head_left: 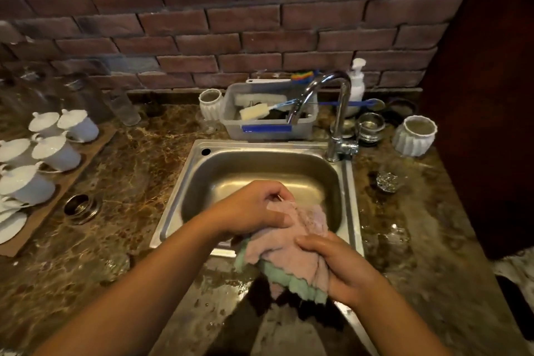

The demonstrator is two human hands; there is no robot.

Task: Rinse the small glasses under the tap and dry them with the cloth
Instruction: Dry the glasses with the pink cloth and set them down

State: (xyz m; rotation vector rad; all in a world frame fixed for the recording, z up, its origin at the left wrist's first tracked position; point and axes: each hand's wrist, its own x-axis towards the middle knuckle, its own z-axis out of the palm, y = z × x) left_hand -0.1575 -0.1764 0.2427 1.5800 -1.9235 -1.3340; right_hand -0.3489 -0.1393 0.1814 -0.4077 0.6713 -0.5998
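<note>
Both hands work over the near rim of the sink (185,182). The left hand (254,208) has its grip curled tight around the top of the pink-and-green cloth (289,251); the right hand (344,266) closes on its lower side. Whether a glass sits inside the bunched cloth cannot be told. One small glass (387,181) stands on the wet tabletop (138,159), right of the sink.

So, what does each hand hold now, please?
Left hand: closed on the cloth.
Right hand: closed on the cloth too.
</note>
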